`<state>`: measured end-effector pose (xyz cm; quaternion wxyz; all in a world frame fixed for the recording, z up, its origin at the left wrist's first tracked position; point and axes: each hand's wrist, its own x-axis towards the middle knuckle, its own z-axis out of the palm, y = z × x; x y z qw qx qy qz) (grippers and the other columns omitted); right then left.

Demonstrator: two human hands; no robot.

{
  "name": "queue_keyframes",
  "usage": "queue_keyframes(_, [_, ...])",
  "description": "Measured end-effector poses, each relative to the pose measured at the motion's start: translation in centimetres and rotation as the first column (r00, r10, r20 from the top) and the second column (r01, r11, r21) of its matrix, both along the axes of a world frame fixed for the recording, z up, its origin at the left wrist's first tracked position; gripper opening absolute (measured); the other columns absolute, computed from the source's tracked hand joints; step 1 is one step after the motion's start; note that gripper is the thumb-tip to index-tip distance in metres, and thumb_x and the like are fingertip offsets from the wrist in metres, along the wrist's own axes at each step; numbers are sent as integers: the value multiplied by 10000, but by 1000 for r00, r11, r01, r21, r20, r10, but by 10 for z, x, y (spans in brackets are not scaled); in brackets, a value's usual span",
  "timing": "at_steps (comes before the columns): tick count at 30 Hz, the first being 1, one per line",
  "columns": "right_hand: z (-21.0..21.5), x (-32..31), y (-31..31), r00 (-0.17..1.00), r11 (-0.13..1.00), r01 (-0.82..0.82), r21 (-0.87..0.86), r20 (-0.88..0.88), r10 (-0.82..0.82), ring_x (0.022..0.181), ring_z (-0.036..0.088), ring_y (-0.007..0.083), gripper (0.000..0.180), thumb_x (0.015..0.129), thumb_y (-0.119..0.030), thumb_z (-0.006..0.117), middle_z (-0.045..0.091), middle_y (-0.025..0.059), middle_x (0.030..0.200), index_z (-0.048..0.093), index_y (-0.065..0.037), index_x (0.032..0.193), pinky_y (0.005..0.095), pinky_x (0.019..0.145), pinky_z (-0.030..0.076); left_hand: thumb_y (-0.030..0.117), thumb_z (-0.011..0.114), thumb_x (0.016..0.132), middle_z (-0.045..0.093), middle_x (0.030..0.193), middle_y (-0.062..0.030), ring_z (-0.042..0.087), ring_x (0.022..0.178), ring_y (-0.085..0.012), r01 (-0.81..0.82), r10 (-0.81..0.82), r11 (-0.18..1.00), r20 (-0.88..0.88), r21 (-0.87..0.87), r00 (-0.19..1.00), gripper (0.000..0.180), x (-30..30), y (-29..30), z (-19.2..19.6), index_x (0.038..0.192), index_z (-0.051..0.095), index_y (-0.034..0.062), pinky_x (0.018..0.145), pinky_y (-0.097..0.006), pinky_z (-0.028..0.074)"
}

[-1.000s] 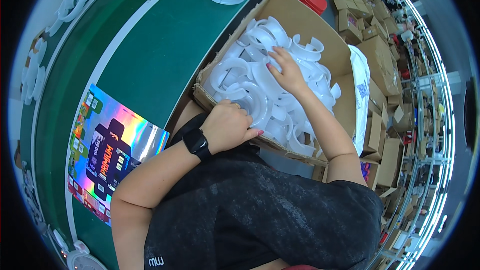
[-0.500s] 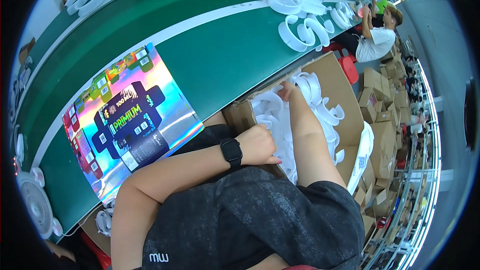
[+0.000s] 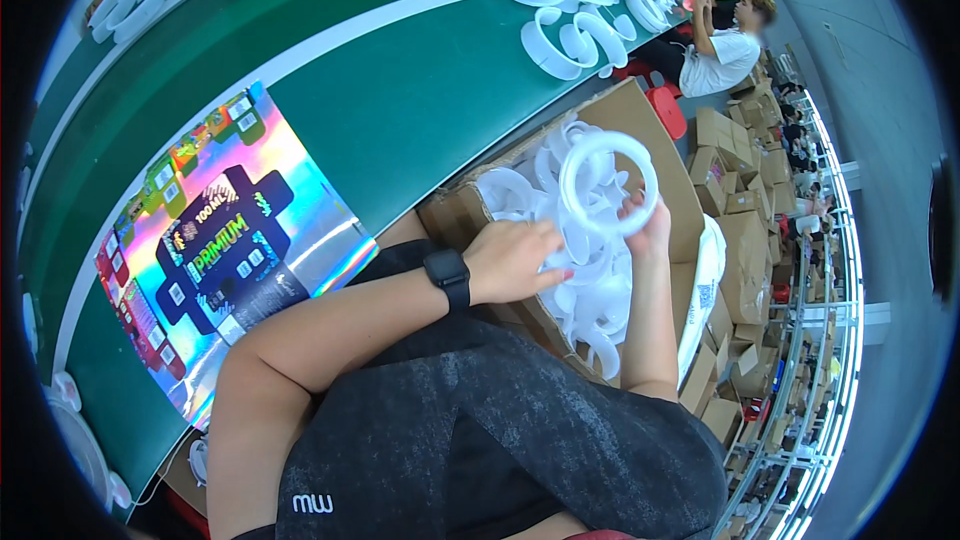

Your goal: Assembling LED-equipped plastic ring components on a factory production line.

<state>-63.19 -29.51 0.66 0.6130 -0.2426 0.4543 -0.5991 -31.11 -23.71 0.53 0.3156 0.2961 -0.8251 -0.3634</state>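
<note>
In my right hand (image 3: 652, 228) is a white plastic ring (image 3: 570, 182), lifted above an open cardboard box (image 3: 662, 150). My fingers are closed round the ring's lower right edge, and its middle is hollow. Many curved white plastic pieces (image 3: 592, 285) lie heaped in the box below. My left hand (image 3: 508, 260), with a black watch on its wrist, hovers over the box's near left edge. Its fingers point toward the heap, thumb apart from the others, and I see nothing held in it.
A shiny printed sheet (image 3: 345, 230) lies on the green table (image 3: 400, 100) to the left. White curved parts (image 3: 545, 40) stand toward the far end, where a seated person (image 3: 722, 55) works. A white bag (image 3: 702, 290) hangs at the box's right side, with stacked cartons (image 3: 742, 240) beyond.
My right hand has come up out of the heap with a white ring in it. The left hand has moved slightly, its fingers now reaching over the box edge. The view has shifted.
</note>
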Motion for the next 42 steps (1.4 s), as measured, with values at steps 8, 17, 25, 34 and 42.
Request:
queue_keyframes(8, [-14,18,82,959,961,-277,-7,-69,276,555,512,182,365,1003,-349,467,499,46,649,584,-4,1032,335,522,450,563,607,897,605,1165,-264,618,1074,-304,390,-106,733,-473,557,874,737,-62,-50,-15,1215,500,-94,882,-368,497])
queue_keyframes(17, [12,26,65,761,902,-430,-43,-555,336,924,634,193,745,811,-550,709,670,93,972,580,34,1255,330,831,514,564,652,847,679,957,-245,678,873,-340,-65,166,873,-169,483,971,677,-44,-42,-7,1065,615,-76,776,-393,521])
queue_keyframes(25, [13,-15,63,782,965,-242,-101,-608,133,910,668,222,642,828,-509,690,700,123,988,609,15,1190,333,836,513,574,580,881,668,929,-286,661,893,-422,-259,320,851,-61,457,945,671,-50,-34,4,1021,594,-82,808,-459,516])
queue_keyframes(34, [1,-119,71,932,926,330,-182,-93,-350,735,614,183,417,910,-456,618,648,60,837,606,-63,1051,255,623,483,539,569,916,656,1034,-288,645,980,-420,-65,224,846,-242,529,944,703,-47,-42,-2,1189,481,-103,864,-429,507])
queue_keyframes(42, [-23,-133,55,310,647,681,-342,-665,-679,1205,526,295,549,905,-232,605,528,195,1337,448,51,1349,380,989,428,572,526,908,634,1153,-251,635,1058,-341,76,58,954,428,-289,902,678,-48,-9,-21,1242,572,-16,864,-396,508])
